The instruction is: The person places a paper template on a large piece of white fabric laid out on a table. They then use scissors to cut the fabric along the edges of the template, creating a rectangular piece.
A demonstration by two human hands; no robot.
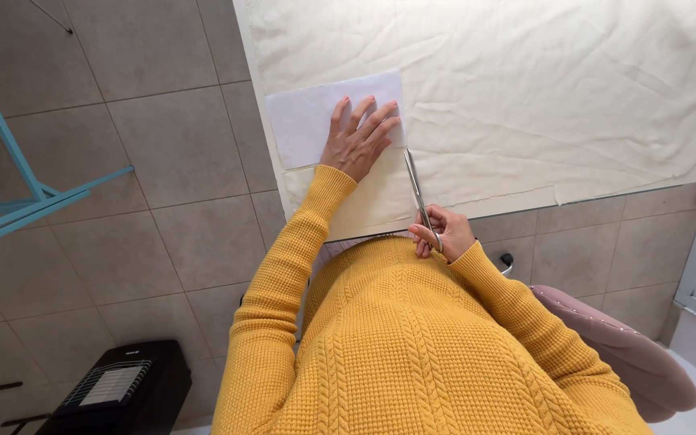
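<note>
Our right hand (442, 232), at the frame's centre, has its fingers closed through the handles of the scissors (419, 196), blades pointing up along the cream fabric (525, 105) — while our left hand (360, 137) lies flat, fingers spread, holding nothing but pressing the white paper (304, 121) onto the cloth. The fabric covering the desk looks soft, light and apt to creep — we judge it best pinned flat beside the cut line.

The right hand (443, 231) is gripping scissors (419, 193) whose blades are pointing away from it across cream cloth (525, 97), while the left hand (360, 138) is lying flat on white paper (304, 121) just beside the blades.
</note>
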